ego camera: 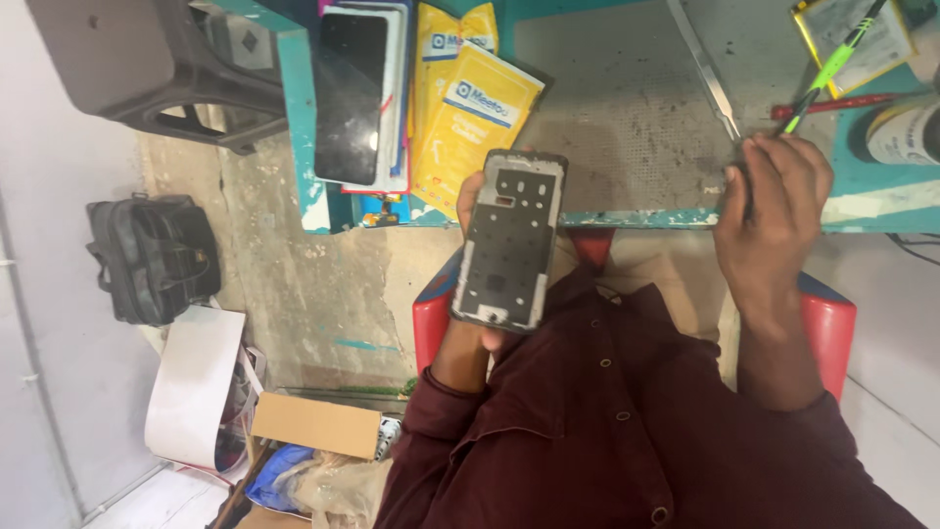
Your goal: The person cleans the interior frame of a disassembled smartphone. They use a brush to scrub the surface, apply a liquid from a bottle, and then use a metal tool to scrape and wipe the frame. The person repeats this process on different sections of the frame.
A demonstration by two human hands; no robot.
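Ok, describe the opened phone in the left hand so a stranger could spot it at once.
Start at the teal workbench and drop to its near edge. There the left hand holds up the phone frame, a grey slab with its back off. Unlike the glossy black phone on the bench, it shows bare cutouts.

- Desk (627,217): teal-painted edge, worn grey perforated mat on top.
- Yellow packets (470,108) lie beside a stack of dark phone screens (352,93).
- A metal strip (703,69), a green-and-black tool (827,69), a red pen (842,103) and a flat battery (862,39) rest near the far corner.

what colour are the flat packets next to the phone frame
Yellow packets with blue-and-white labels, seen in the head view.
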